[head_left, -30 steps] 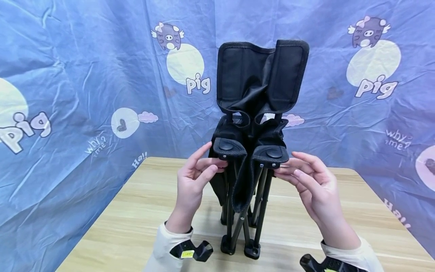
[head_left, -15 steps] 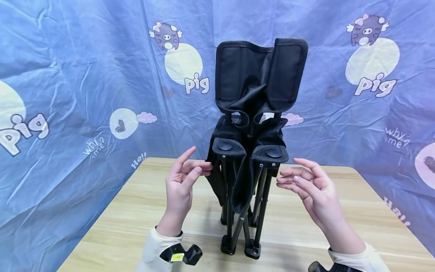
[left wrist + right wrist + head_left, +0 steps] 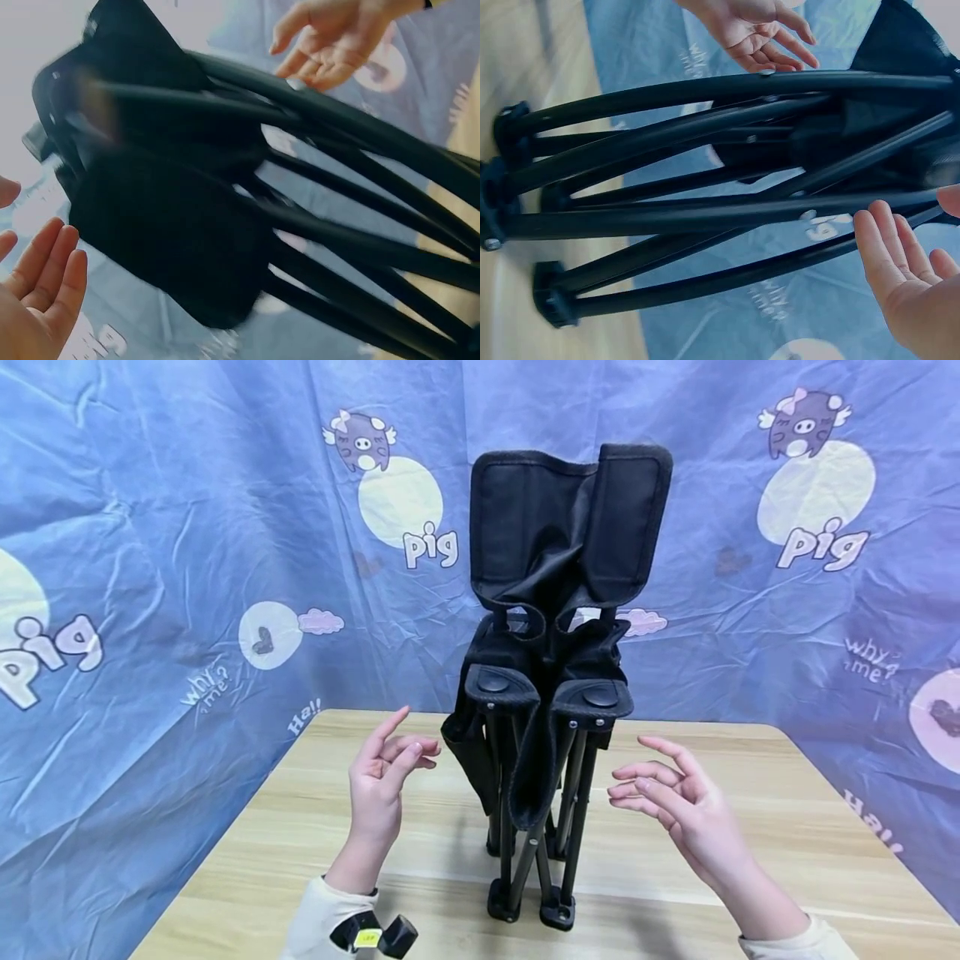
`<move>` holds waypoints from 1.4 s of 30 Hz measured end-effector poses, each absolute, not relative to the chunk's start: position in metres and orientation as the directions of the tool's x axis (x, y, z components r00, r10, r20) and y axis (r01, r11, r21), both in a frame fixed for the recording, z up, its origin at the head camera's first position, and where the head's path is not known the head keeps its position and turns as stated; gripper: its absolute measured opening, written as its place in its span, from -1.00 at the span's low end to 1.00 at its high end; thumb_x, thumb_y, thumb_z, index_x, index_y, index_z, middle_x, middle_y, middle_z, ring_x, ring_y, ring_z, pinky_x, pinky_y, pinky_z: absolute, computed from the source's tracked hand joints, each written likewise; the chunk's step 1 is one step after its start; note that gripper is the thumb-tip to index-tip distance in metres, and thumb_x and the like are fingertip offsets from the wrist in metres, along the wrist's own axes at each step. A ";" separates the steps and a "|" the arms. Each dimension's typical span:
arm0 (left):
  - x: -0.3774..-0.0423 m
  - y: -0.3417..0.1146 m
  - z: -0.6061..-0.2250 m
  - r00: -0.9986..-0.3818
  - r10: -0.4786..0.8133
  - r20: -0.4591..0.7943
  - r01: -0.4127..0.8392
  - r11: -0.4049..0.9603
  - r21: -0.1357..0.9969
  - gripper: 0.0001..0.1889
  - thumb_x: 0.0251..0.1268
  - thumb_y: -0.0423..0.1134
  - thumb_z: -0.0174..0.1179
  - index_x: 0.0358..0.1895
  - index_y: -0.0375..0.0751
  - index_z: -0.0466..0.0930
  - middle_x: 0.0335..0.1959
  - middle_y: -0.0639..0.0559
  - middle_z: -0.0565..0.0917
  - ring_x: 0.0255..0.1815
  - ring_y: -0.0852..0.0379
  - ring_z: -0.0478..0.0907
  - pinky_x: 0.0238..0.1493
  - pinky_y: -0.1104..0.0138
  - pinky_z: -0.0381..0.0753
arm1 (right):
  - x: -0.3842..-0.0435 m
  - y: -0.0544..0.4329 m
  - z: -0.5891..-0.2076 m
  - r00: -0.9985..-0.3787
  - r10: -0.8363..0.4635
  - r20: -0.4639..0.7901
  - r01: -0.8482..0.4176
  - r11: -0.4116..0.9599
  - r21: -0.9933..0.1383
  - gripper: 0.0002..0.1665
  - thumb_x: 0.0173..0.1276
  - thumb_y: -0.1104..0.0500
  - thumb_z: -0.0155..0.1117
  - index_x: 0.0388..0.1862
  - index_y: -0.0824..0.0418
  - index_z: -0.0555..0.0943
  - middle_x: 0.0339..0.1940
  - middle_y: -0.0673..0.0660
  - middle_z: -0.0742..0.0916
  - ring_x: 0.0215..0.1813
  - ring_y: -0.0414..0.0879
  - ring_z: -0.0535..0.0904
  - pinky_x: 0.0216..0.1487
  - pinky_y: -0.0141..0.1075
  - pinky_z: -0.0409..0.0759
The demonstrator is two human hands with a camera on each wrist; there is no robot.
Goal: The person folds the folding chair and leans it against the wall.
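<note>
My left hand (image 3: pixel 382 768) is spread loose, fingers relaxed, holding nothing. My right hand (image 3: pixel 675 802) is the same, fingers apart, empty. The folded black chair (image 3: pixel 551 693) stands upright between them, touching neither: at 3 o'clock of my left hand, at 9 o'clock of my right. Its feet rest on the wooden surface (image 3: pixel 750 852). Blue pig-print cloth (image 3: pixel 187 527) hangs behind at 12.
</note>
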State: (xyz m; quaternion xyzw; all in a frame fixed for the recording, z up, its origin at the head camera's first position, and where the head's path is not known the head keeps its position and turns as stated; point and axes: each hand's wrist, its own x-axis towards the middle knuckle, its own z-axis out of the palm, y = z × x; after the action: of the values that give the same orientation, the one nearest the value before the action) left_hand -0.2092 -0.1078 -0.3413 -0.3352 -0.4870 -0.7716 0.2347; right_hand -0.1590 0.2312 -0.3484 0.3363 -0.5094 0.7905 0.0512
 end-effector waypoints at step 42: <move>-0.206 -0.108 -0.467 -0.852 0.519 -0.067 -0.093 -0.025 0.995 -0.27 0.34 -0.33 0.22 0.49 -0.37 0.05 0.13 -0.28 0.59 -0.28 -0.06 0.70 -0.49 0.36 0.67 | -0.150 0.229 -0.468 -0.884 -0.468 -0.018 0.146 -0.238 -0.960 -0.38 0.50 0.34 0.06 0.44 0.18 0.09 0.05 0.13 0.65 -0.10 0.10 0.72 0.00 0.00 0.71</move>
State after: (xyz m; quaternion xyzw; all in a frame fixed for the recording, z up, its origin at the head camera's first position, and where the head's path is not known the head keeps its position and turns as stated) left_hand -0.2062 -0.1083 -0.4672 -0.1607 -0.6629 -0.6975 -0.2196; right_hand -0.1495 0.2294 -0.4681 0.1376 -0.5846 0.7747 -0.1981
